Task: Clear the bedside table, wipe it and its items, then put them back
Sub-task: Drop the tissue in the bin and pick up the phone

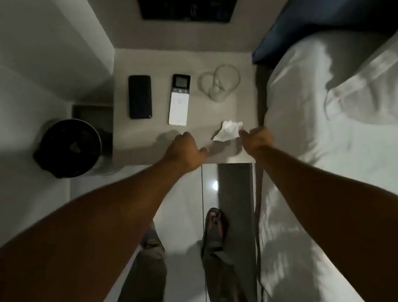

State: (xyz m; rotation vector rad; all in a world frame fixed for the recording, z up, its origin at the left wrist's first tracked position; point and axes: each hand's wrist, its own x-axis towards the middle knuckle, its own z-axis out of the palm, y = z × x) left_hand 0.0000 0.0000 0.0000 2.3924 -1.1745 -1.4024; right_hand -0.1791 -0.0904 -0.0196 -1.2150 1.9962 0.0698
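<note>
My right hand [258,139] pinches a crumpled white tissue [228,133] at the bedside table [141,138]'s near edge; my left hand [183,152] hovers loosely curled, empty. Behind sit a black phone [140,96], white remote [178,99] and empty clear glass [219,83]. A black bin [67,148] stands left, contents unclear.

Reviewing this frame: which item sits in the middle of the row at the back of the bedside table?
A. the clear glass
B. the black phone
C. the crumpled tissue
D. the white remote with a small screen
D: the white remote lies between the black phone on its left and the clear glass on its right, while the crumpled tissue lies nearer the front edge by the right hand.
</note>
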